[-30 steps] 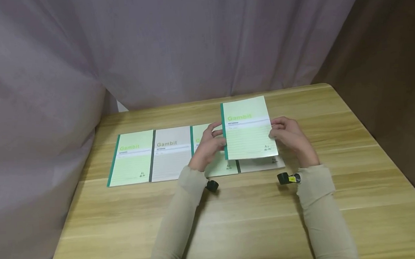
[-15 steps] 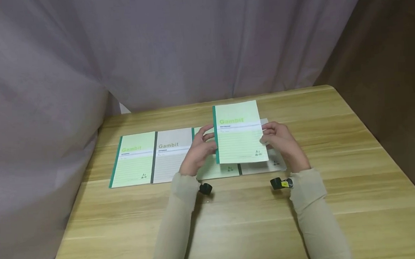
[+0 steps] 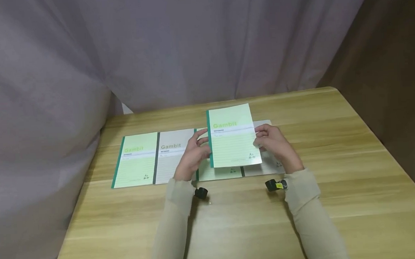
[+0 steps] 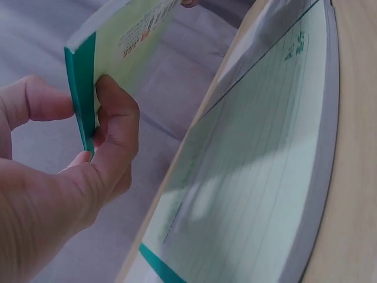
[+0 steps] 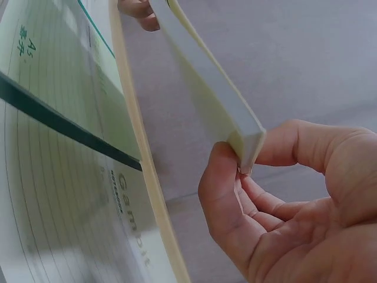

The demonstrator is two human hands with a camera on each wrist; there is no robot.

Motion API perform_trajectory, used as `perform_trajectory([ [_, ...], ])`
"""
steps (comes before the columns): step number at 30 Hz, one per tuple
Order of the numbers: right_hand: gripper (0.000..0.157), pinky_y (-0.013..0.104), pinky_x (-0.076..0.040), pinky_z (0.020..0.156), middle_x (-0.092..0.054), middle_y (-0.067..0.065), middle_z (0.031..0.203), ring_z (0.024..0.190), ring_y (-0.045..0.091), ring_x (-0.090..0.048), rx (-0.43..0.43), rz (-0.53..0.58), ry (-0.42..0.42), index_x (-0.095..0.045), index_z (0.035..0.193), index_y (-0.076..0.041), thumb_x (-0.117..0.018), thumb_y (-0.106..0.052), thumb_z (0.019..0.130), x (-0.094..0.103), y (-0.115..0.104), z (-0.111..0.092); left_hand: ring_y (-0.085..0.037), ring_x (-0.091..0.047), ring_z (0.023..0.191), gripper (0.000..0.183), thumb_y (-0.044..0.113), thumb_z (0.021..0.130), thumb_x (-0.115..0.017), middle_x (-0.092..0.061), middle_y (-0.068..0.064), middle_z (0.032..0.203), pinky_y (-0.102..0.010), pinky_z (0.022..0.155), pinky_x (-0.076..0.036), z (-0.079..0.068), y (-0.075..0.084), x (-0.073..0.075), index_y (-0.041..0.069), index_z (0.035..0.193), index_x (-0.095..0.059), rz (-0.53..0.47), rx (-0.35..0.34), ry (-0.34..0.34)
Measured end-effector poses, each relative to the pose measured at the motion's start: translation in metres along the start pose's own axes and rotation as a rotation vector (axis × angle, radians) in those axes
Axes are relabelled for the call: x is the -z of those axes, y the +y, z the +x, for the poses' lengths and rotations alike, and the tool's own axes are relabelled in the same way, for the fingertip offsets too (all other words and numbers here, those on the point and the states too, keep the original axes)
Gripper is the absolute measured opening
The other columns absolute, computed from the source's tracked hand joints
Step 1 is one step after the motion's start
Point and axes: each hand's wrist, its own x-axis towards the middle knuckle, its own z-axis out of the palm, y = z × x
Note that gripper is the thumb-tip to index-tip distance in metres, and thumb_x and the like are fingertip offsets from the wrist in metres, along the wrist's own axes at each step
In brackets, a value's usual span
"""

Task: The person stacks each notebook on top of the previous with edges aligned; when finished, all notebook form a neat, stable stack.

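Observation:
A green Gambit notebook (image 3: 233,147) with a dark green spine is held up between both hands. My left hand (image 3: 193,156) pinches its spine edge, thumb on the front cover and fingers behind, as the left wrist view shows. On the opposite edge, my right hand (image 3: 275,141) pinches the page side between thumb and fingers. The held notebook hangs over a green notebook (image 3: 218,174) and a grey notebook (image 3: 271,166), partly covering both. Further left in the row lie another grey notebook (image 3: 170,162) and a green notebook (image 3: 134,163), side by side.
The wooden table (image 3: 239,221) stretches in front of the row and to its right. A grey curtain (image 3: 176,49) hangs behind the table and along its left side. Small black cameras (image 3: 201,193) sit at both wrists.
Both hands have moved left and slightly down in the head view, carrying the held green notebook with them. Their grip on it looks the same, and the row of notebooks stays in place.

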Motion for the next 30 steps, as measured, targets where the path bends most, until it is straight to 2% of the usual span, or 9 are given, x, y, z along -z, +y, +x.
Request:
perform_trajectory([
  [6, 0.048, 0.030, -0.056, 0.066, -0.053, 0.014, 0.101, 0.076, 0.014, -0.055, -0.019, -0.003, -0.013, -0.042, 0.131, 0.016, -0.056, 0.007, 0.086, -0.007, 0.004, 0.003, -0.018, -0.057, 0.080, 0.078, -0.013, 0.077, -0.050, -0.051, -0.019, 0.137, -0.028, 0.067, -0.051, -0.003, -0.002, 0.005, 0.009, 0.151, -0.035, 0.000, 0.004, 0.007],
  [14, 0.049, 0.032, -0.057, 0.069, -0.052, 0.014, 0.104, 0.080, 0.017, -0.055, -0.045, -0.046, -0.059, -0.043, 0.131, 0.014, -0.056, 0.005, 0.085, -0.020, 0.010, 0.006, -0.021, -0.056, 0.087, 0.082, -0.018, 0.076, -0.051, -0.051, -0.018, 0.132, -0.027, 0.063, -0.049, -0.011, -0.006, 0.015, 0.009, 0.152, -0.035, 0.033, 0.061, 0.070],
  [20, 0.050, 0.032, -0.057, 0.070, -0.051, 0.015, 0.106, 0.081, 0.018, -0.055, -0.054, -0.061, -0.081, -0.042, 0.131, 0.014, -0.057, 0.004, 0.084, -0.029, 0.014, 0.009, -0.020, -0.051, 0.083, 0.081, -0.017, 0.077, -0.051, -0.049, -0.019, 0.131, -0.025, 0.059, -0.046, -0.013, -0.007, 0.022, 0.007, 0.152, -0.034, 0.104, 0.073, 0.087],
  [30, 0.051, 0.029, -0.057, 0.065, -0.053, 0.012, 0.099, 0.077, 0.016, -0.056, -0.059, -0.042, -0.104, -0.042, 0.131, 0.015, -0.059, 0.007, 0.084, -0.041, 0.016, 0.010, -0.023, -0.056, 0.093, 0.071, -0.010, 0.083, -0.053, -0.055, -0.018, 0.127, -0.029, 0.068, -0.052, -0.014, -0.007, 0.031, 0.006, 0.151, -0.037, 0.222, 0.117, 0.122],
])
